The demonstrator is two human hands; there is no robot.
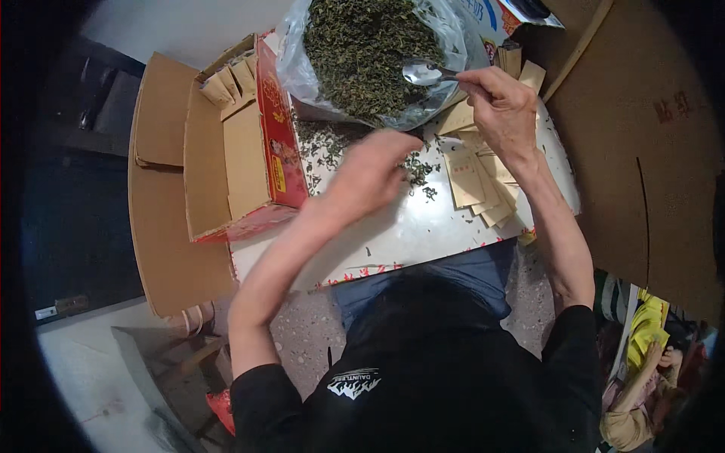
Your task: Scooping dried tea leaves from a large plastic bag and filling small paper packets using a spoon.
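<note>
A plastic bag stands at the back of the white tabletop, full of dried green tea leaves. Over its right side, my right hand is closed on the handle of a metal spoon, whose bowl rests at the leaves. My left hand is smeared by motion above the table in front of the bag, near loose leaves scattered there. Whether its fingers hold anything does not show. Several flat tan paper packets lie overlapping below my right wrist.
Left of the bag stands an open red cardboard box with several filled packets upright at its far end. Brown cardboard rises on the right. More packets stand behind my right hand. At lower right, another person's arm shows.
</note>
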